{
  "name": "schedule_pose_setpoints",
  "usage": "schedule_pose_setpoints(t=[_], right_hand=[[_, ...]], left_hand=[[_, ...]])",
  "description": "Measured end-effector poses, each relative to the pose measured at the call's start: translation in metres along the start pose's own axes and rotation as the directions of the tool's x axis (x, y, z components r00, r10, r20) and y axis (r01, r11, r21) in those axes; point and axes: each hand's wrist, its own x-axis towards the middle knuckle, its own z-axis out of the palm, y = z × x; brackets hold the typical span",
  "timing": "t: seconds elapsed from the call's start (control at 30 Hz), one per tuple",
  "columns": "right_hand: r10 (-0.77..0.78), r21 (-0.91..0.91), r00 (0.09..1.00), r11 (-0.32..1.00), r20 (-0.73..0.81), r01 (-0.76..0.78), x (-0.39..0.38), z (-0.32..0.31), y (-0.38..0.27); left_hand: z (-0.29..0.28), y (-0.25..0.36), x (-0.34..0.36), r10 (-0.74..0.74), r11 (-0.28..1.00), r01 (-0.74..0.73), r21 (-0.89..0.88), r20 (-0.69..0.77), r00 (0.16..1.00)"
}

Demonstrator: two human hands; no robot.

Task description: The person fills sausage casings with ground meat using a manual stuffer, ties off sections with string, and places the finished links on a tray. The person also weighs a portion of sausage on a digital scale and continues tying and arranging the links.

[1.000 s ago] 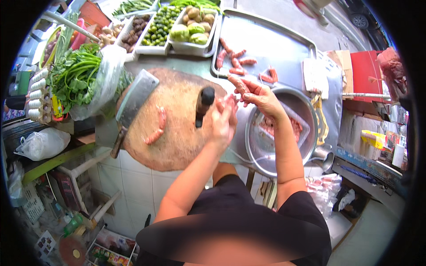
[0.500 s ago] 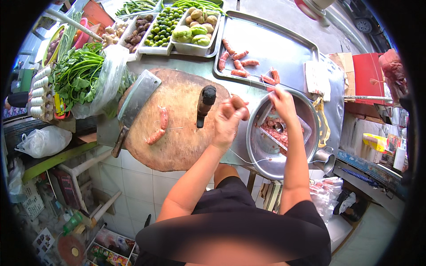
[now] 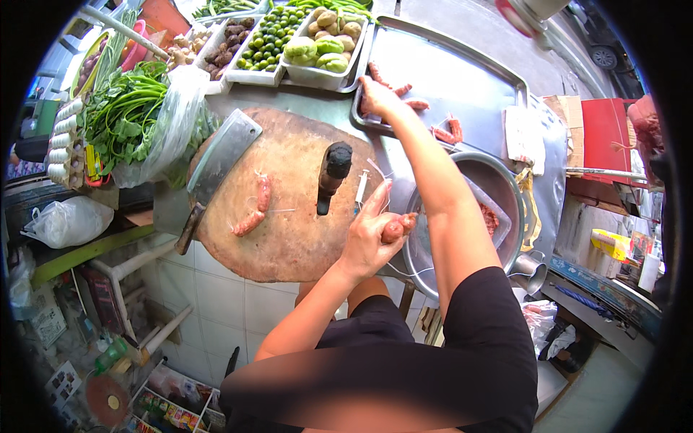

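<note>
Raw pink sausages (image 3: pixel 397 228) are held in my left hand (image 3: pixel 364 242), its fingers curled round them and its index finger stretched out, between the chopping block (image 3: pixel 289 249) and the steel basin (image 3: pixel 514 249). My right hand (image 3: pixel 375 99) reaches to the left end of the metal tray (image 3: pixel 462 54), down among the sausages there; its fingertips are hidden. Other sausages (image 3: pixel 449 130) lie at the tray's near edge. Two linked sausages (image 3: pixel 261 202) with string rest on the block. Inside the basin, minced meat (image 3: pixel 491 219) sits in a pale container, partly behind my right forearm.
A cleaver (image 3: pixel 227 155) lies on the block's left side, near an upright dark-handled tool (image 3: pixel 333 177). Vegetable bins (image 3: pixel 317 76) stand behind, with leafy greens (image 3: pixel 137 108) at left. A steel cup (image 3: pixel 530 268) is beside the basin; a white cloth (image 3: pixel 523 133) lies right of the tray.
My right hand has moved from above the basin to the left end of the tray. My left hand has dropped slightly nearer to me, still holding sausages.
</note>
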Motion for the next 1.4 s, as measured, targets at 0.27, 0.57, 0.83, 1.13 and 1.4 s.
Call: schedule_pose_setpoints(t=[0.27, 0.57, 0.83, 1.13, 1.4], right_hand=[[-0.112, -0.206, 0.990, 0.974, -0.083, 0.093, -0.031, -0.002, 0.022], [0.131, 0.828, 0.980, 0.558, -0.148, 0.050, -0.098, -0.029, 0.041], [0.238, 0.986, 0.969, -0.140, -0.061, 0.096, -0.282, -0.039, 0.008], [0.510, 0.903, 0.746, 0.208, -0.429, 0.377, -0.336, -0.039, -0.044], [0.304, 0.590, 0.599, 0.720, -0.741, 0.365, -0.353, -0.035, -0.055]], left_hand=[[-0.016, 0.021, -0.016, -0.179, 0.974, 0.146, 0.172, 0.193, 0.965], [-0.015, 0.025, -0.028, -0.264, 0.960, 0.228, 0.162, 0.250, 0.932], [-0.001, -0.014, -0.006, -0.240, 0.354, 0.468, -0.810, 0.406, 0.882], [0.030, 0.002, 0.023, -0.149, 0.044, 0.384, -0.922, 0.374, 0.915], [0.059, -0.002, 0.016, -0.361, -0.105, 0.326, -0.939, 0.342, 0.868]])
